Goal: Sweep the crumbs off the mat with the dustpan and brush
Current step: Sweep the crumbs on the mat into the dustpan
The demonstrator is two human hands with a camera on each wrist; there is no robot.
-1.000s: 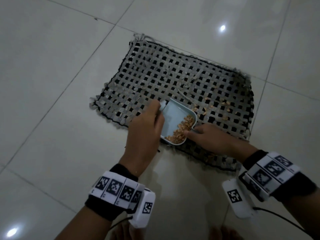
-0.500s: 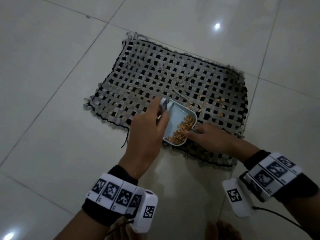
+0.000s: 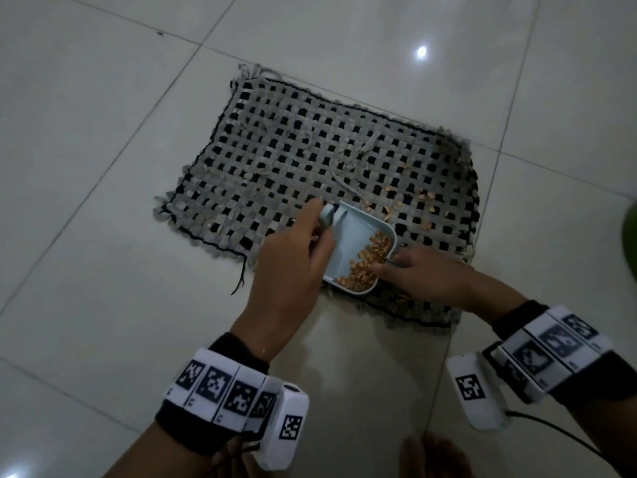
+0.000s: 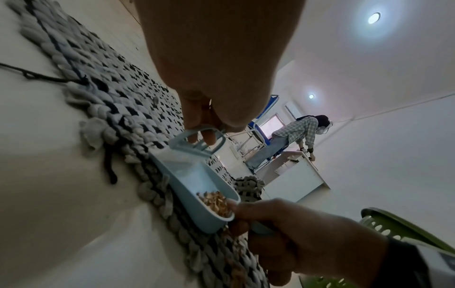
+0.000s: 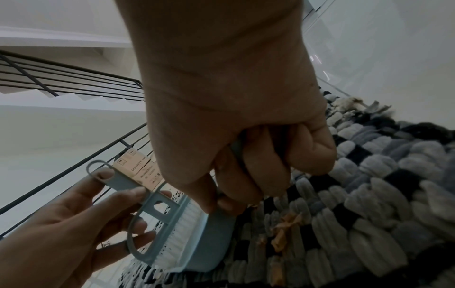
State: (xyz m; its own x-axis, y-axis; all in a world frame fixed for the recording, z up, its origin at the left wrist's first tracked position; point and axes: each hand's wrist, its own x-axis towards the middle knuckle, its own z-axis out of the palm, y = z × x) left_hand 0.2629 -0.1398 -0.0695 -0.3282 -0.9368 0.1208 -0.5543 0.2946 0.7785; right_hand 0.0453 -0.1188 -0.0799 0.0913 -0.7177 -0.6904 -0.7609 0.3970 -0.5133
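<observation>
A grey and black woven mat (image 3: 310, 160) lies on the tiled floor. My left hand (image 3: 312, 229) pinches the handle of a light blue dustpan (image 3: 351, 236) near the mat's front edge. A heap of tan crumbs (image 3: 365, 263) lies in the pan. My right hand (image 3: 391, 265) grips a small brush at the pan's right side; its white bristles (image 5: 182, 220) show only in the right wrist view. More loose crumbs (image 3: 425, 201) lie on the mat to the right of the pan. The left wrist view shows the dustpan (image 4: 197, 185) tilted, with the crumbs (image 4: 216, 200) at its low end.
Pale glossy floor tiles (image 3: 103, 270) surround the mat. A green perforated basket (image 4: 406, 230) stands at my right. A person (image 4: 295, 136) bends over a white counter far behind. A stair railing (image 5: 61, 81) runs along the left side.
Both hands, the pan and the brush stay at almost the same spot near the mat's front edge. The head view has shifted slightly over the mat.
</observation>
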